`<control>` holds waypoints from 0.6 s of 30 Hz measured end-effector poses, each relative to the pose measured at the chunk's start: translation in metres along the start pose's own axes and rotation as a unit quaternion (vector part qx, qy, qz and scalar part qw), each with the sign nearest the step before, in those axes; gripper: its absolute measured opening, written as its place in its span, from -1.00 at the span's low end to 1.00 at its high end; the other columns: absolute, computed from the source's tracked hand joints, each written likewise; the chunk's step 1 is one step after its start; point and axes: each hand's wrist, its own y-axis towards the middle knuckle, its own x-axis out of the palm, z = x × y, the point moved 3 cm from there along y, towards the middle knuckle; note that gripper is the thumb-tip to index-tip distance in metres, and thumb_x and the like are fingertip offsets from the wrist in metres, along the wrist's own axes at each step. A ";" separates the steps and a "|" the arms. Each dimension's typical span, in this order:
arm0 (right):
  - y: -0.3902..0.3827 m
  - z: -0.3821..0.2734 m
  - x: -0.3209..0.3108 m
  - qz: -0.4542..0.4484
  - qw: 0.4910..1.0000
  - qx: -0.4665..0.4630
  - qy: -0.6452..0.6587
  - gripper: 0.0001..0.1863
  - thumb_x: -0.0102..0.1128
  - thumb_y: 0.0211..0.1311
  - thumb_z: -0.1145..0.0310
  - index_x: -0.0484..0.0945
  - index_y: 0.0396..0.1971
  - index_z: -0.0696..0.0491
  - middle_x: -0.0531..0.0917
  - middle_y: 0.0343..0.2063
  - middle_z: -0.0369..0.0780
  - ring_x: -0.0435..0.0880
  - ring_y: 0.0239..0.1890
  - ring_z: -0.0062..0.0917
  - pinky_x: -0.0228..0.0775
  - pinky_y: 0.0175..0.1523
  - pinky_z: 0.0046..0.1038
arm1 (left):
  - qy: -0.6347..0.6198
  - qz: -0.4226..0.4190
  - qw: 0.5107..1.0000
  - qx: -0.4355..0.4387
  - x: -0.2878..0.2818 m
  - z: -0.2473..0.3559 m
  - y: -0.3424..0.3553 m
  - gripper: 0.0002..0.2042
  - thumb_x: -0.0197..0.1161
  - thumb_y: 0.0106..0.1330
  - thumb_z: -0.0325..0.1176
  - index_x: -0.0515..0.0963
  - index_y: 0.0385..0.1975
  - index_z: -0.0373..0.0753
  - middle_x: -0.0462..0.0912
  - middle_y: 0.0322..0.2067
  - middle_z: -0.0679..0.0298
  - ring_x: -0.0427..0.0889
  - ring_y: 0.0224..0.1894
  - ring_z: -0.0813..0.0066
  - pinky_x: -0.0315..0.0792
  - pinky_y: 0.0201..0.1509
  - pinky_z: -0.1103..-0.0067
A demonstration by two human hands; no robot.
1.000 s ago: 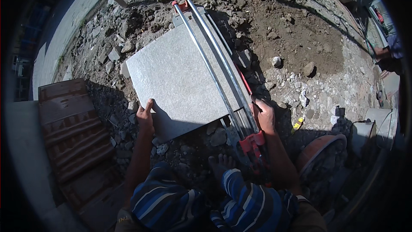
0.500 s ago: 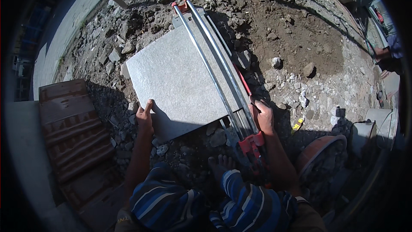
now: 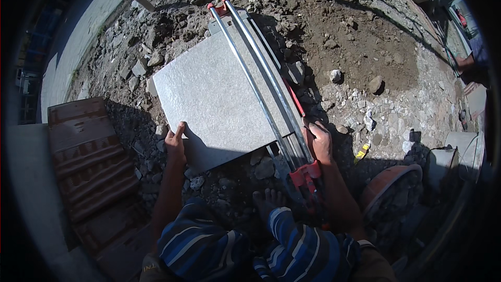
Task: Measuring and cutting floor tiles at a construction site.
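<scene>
A large light-grey square tile [image 3: 209, 99] lies at a slant on a manual tile cutter [image 3: 271, 117], under its two steel rails. The cutter's red carriage [image 3: 304, 173] sits at the near end of the rails, off the tile. My left hand [image 3: 176, 145] grips the tile's left edge near its closest corner, thumb on top and fingers mostly hidden below. At the cutter's right side, my right hand [image 3: 319, 142] is closed around the tile's near right corner, beside the rails; its fingertips are partly hidden.
Rubble and broken stones [image 3: 141, 67] surround the cutter. Brown ribbed roof tiles [image 3: 91, 151] lie at left. An orange bucket [image 3: 389, 188] and a yellow object [image 3: 361, 153] are at right. My bare foot [image 3: 269, 198] is close below the tile. Another person's hand [image 3: 464, 64] shows far right.
Almost nothing differs. The tile, the cutter and both hands keep their places, with only a slight shift of my right hand's fingers.
</scene>
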 end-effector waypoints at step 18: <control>-0.006 0.004 -0.001 -0.009 0.999 0.052 0.014 -0.72 0.35 0.14 0.53 0.68 -0.11 0.20 0.71 -0.30 -0.02 0.72 -0.24 -0.21 0.53 -0.15 -0.37 | 0.005 0.003 1.000 0.019 0.001 -0.009 0.003 -0.64 0.38 0.30 -0.03 0.65 -0.32 -0.27 0.22 -0.58 0.47 0.23 -0.52 0.67 0.19 -0.44 0.57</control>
